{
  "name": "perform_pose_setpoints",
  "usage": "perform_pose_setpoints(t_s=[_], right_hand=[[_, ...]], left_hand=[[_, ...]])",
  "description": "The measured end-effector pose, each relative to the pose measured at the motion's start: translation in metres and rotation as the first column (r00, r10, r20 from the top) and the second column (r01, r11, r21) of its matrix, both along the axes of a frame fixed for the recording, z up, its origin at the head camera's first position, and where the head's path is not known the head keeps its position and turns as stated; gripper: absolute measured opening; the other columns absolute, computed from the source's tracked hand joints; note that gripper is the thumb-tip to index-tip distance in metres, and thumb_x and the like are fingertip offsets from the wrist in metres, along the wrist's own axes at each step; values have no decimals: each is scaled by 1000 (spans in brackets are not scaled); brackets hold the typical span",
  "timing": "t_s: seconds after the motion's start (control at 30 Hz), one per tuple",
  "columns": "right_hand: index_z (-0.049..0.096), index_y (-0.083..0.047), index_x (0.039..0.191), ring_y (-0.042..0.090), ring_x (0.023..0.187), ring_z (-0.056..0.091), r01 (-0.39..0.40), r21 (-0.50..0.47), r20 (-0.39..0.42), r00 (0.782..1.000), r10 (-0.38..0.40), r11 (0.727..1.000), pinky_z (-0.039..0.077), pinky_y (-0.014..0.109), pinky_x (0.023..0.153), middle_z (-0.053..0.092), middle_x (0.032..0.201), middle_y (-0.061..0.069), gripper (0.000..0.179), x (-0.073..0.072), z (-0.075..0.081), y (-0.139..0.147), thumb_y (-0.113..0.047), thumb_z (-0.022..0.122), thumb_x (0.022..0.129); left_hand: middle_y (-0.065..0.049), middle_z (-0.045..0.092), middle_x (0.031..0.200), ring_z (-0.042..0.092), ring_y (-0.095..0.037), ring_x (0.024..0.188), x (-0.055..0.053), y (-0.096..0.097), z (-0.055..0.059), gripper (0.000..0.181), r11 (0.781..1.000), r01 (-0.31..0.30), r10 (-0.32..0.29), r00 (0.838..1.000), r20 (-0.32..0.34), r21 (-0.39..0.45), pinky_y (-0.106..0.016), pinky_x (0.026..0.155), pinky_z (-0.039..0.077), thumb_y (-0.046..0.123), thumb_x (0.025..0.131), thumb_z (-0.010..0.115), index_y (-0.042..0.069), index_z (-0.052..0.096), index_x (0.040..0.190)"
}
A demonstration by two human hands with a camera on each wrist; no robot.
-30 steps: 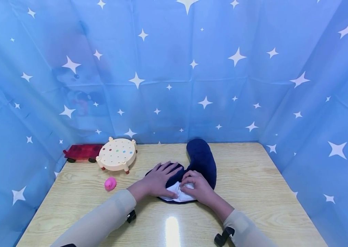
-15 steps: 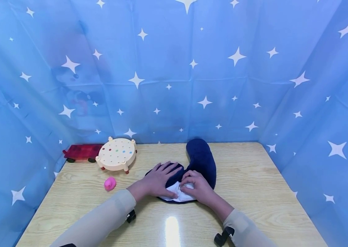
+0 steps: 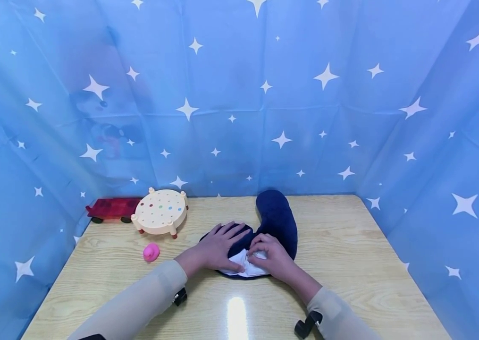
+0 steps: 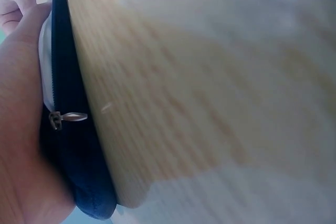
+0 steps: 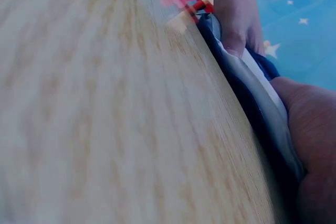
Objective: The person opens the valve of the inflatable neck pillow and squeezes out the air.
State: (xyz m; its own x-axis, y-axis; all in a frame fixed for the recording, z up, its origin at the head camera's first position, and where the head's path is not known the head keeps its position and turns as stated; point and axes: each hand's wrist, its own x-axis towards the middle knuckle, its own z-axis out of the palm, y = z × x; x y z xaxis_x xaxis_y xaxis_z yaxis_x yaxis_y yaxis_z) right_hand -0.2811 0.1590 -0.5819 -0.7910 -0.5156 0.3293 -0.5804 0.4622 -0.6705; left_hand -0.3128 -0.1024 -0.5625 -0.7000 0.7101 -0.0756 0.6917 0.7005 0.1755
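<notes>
A navy U-shaped neck pillow (image 3: 281, 219) lies on the table, its near side unzipped so that white inner fabric (image 3: 240, 258) shows. My left hand (image 3: 217, 249) rests on the pillow's left arm with spread fingers, its thumb over the white fabric. With thumb and fingertips, my right hand (image 3: 274, 257) pinches the white fabric at the middle of the opening. In the left wrist view a metal zipper pull (image 4: 73, 116) hangs at one end of the opening, below the left hand. The right wrist view shows the white fabric (image 5: 262, 80) bulging out between the navy edges.
A pink toy duck (image 3: 151, 252) sits left of the left hand. Behind it stand a cream round toy table (image 3: 160, 213) with coloured dots and a red plaid wheeled cart (image 3: 114, 208). A blue star-patterned curtain (image 3: 231, 94) borders the wooden table (image 3: 349, 264) at the back and sides.
</notes>
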Motion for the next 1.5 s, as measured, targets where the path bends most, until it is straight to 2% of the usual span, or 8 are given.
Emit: perform_pose_setpoints(t_s=[0.37,0.67,1.5], right_hand=[[86,-20,102,19,113,61,-10,-19,-28,1000,9,1000,47,45,103,70,112,-6,9,-1,-1,0,-16,89,94],[86,-20,101,19,113,62,-12,-24,-12,1000,11,1000,47,45,104,71,112,-6,10,-1,-2,1,-15,90,93],[87,-18,101,20,115,62,-19,8,-25,1000,19,1000,45,46,106,70,112,-4,10,1,-1,0,-13,90,93]], left_hand=[[-2,18,185,17,-36,169,-1,2,2,115,1000,0,0,1000,-2,-7,-66,131,22,89,91,62,27,20,179],[-2,17,185,17,-37,169,-1,2,2,115,1000,3,-3,1000,3,-16,-65,131,21,90,91,60,28,19,179],[-3,16,185,16,-36,169,-1,2,-2,115,1000,7,-7,1000,-11,-27,-65,131,22,91,92,58,27,18,179]])
